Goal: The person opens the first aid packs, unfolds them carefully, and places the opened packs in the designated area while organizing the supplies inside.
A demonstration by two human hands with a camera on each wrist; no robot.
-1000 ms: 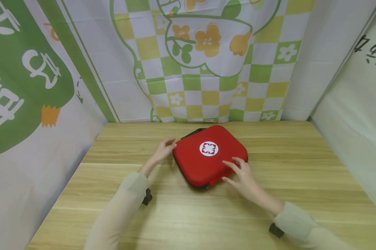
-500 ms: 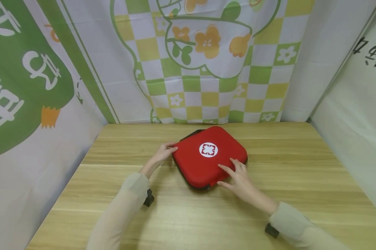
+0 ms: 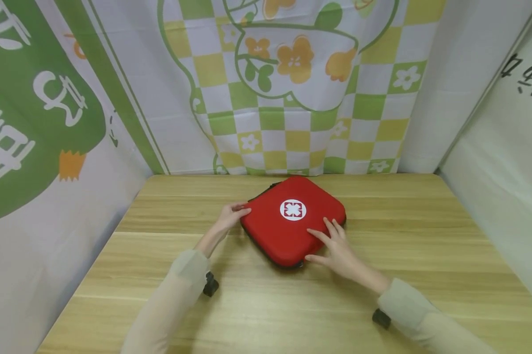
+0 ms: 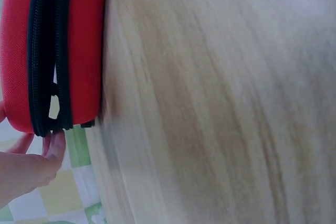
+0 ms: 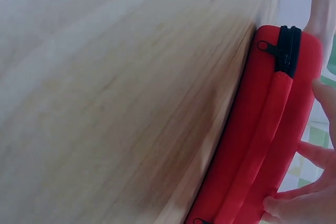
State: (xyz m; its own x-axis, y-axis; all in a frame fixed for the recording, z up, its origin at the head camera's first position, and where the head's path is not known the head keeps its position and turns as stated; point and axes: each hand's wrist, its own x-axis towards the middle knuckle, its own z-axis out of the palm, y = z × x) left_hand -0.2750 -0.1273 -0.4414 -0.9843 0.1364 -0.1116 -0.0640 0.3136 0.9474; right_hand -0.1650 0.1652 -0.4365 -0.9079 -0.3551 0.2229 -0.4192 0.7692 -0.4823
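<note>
With our left hand [image 3: 228,217] we seem to pinch the left corner of the case [image 3: 274,231], thumb on the lid [image 4: 16,51] and other fingers below at the zip [image 4: 34,61]. The fingers of our right hand [image 3: 340,250] are spread along its near right side, and they seem only to rest there. Between the two zip rows we see a gap (what lies inside, we cannot tell). If we lift that rounded corner with so small a hold, the lid could slip from us and fall shut. Should the right hand press too lightly, the whole case could turn or slide, because the table [image 3: 248,309] looks smooth. The pull [image 5: 268,48] stands beside the red band [image 5: 260,145] and could catch a finger. The case lies flat near the far edge of the table, so a careless push could send it against the curtain [image 3: 274,135].
</note>
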